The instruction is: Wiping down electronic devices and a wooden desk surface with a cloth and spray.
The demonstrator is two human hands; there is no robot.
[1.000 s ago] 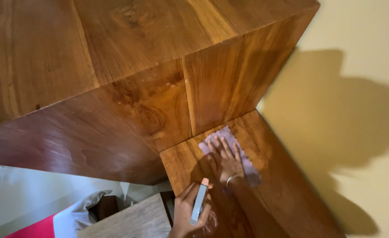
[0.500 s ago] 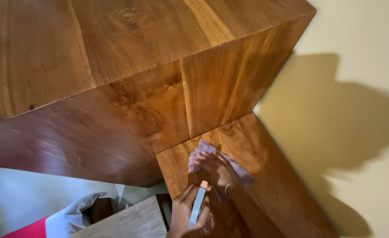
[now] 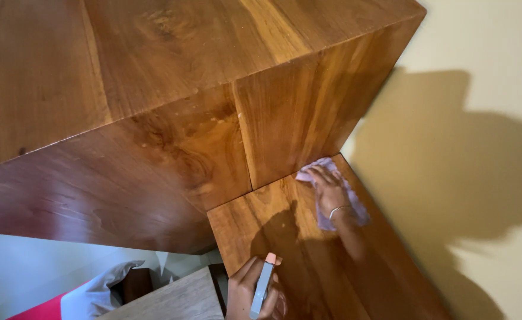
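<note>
Ahead of my fingers a big block of polished wooden furniture (image 3: 154, 77) is rising, its grain glowing orange under warm light. Beyond my fingers to the right, a plain cream wall (image 3: 486, 35) is carrying a broad dark shadow (image 3: 450, 154). Back towards me on the left, a paler wooden surface (image 3: 178, 299) is showing, with white and red bedding (image 3: 89, 293) lying beside it.

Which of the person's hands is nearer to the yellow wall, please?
Right. The right hand presses a purple cloth near the wall; the left hand, holding a spray bottle, is farther away.
</note>
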